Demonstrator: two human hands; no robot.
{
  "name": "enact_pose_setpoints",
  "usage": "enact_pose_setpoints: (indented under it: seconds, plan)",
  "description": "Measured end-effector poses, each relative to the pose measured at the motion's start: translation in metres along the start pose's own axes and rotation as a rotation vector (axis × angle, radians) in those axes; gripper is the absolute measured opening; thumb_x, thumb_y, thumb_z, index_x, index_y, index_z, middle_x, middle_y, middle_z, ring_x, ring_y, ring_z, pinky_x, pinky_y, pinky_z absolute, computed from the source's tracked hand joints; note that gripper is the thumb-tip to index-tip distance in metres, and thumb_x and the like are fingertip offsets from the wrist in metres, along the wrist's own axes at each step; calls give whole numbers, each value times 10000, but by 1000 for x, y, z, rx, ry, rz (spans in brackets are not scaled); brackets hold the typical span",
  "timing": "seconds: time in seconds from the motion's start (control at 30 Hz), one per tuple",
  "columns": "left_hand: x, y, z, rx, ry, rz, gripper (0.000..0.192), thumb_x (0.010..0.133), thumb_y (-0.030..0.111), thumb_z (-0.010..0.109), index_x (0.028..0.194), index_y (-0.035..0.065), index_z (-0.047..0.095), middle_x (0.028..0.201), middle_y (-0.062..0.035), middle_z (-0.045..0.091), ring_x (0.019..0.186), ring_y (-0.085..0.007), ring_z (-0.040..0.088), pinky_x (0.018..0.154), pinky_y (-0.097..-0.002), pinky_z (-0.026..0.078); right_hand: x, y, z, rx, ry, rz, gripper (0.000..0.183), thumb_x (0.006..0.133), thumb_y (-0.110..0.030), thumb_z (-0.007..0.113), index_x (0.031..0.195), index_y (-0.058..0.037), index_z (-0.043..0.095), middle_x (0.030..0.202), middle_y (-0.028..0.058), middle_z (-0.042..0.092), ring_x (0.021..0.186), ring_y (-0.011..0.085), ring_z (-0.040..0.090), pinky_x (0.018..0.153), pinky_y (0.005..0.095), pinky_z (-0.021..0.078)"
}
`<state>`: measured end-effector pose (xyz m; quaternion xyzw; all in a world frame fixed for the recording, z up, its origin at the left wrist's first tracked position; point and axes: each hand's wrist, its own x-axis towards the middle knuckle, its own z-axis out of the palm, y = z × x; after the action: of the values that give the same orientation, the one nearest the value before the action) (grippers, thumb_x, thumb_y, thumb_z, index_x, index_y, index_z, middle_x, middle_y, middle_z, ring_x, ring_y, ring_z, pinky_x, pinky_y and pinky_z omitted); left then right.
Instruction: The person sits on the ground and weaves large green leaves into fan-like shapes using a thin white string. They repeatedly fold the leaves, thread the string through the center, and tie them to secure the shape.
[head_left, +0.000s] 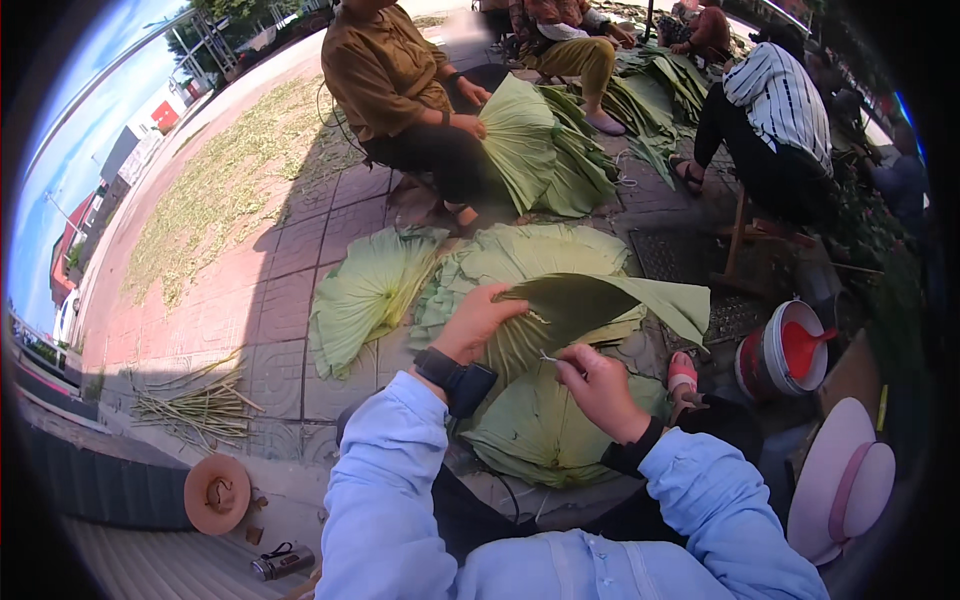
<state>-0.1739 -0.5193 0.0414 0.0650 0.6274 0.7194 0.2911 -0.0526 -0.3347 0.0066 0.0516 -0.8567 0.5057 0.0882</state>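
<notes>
My left hand (474, 321), with a dark band and a black box at the wrist, grips a green lotus leaf (574, 304) by its edge. The leaf is bent over, its right side hanging free. Between thumb and fingers of my right hand (606, 390) is a small whitish strip (548, 356), too small to name surely. It sits close under the held leaf. Below my hands a folded lotus leaf (551, 431) lies in front of me. Behind them is a pile of lotus leaves (544, 251), with a spread leaf (371, 292) to its left.
A bucket (757, 364) with a red scoop (804, 349) and a pink hat (825, 487) are at right. Cut stems (199, 409), a tan hat (217, 495) and a flask (283, 561) lie at left. Ahead, a seated person (397, 82) holds leaves; others sit beyond.
</notes>
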Motion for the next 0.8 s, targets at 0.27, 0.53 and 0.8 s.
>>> enact_pose_setpoints:
  seconds: [0.27, 0.53, 0.8]
  plan:
    - [-11, -21, 5, 98, -105, -69, 284, 820, 26, 563, 1094, -39, 603, 953, -54, 645, 806, -112, 602, 726, -237, 475, 6, 7, 1, 75, 64, 22, 71, 868, -58, 598, 899, 4, 583, 708, 82, 647, 647, 119, 631, 570, 259, 483]
    - [-12, -40, 29, 310, -58, -30, 322, 800, 84, 601, 1098, -36, 593, 953, -42, 641, 829, -96, 567, 745, -238, 452, 16, -4, -2, -282, 132, -229, 77, 789, -75, 649, 860, -48, 636, 794, 116, 615, 702, 281, 618, 610, 337, 485]
    - [-18, -71, 29, 385, -102, -29, 331, 793, 161, 654, 1051, -35, 588, 962, -88, 634, 896, -130, 562, 794, -272, 445, -1, -1, 0, -282, 96, -305, 75, 757, -71, 670, 827, -54, 651, 771, 90, 612, 708, 280, 617, 626, 355, 485]
